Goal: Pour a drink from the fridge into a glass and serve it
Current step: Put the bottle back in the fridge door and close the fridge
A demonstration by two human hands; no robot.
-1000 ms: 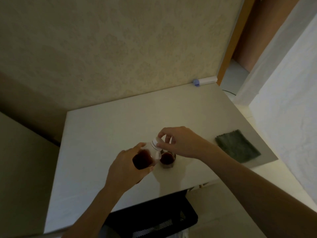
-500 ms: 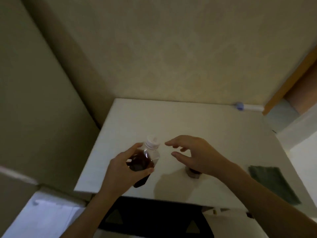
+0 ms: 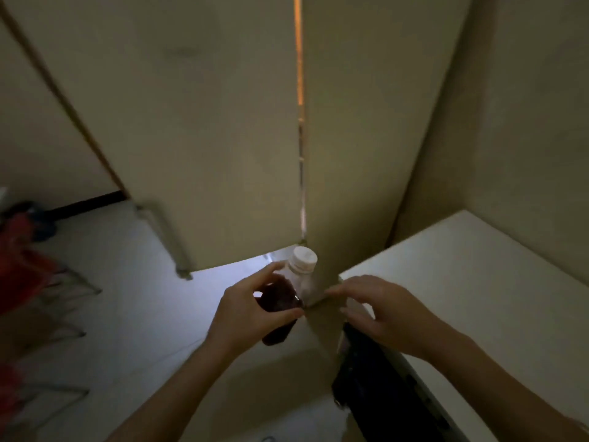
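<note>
A small bottle (image 3: 282, 298) of dark drink, its white cap (image 3: 305, 257) screwed on, is held in the left hand (image 3: 251, 317), whose fingers and thumb are wrapped around the dark body so that the neck tilts up and away toward the far side. The right hand (image 3: 381, 311) is spread, with nothing in it, just right of the bottle and over the near left corner of the white table (image 3: 471, 282). Straight ahead stands a tall pale unit with a bright seam down its middle, taken to be the fridge (image 3: 223, 138), its doors almost closed. No glass is seen in this view, so whether it is filled cannot be told from here. The step in hand is judged to be the return of the capped bottle to the fridge. It is best done if the bottle is kept firmly gripped low on its body and upright, while the free right hand is brought to the edge of a door at the seam, and the door is drawn wide before the bottle is passed inside. The cap should be checked for tightness beforehand, since a loose cap could leak on the shelf.
</note>
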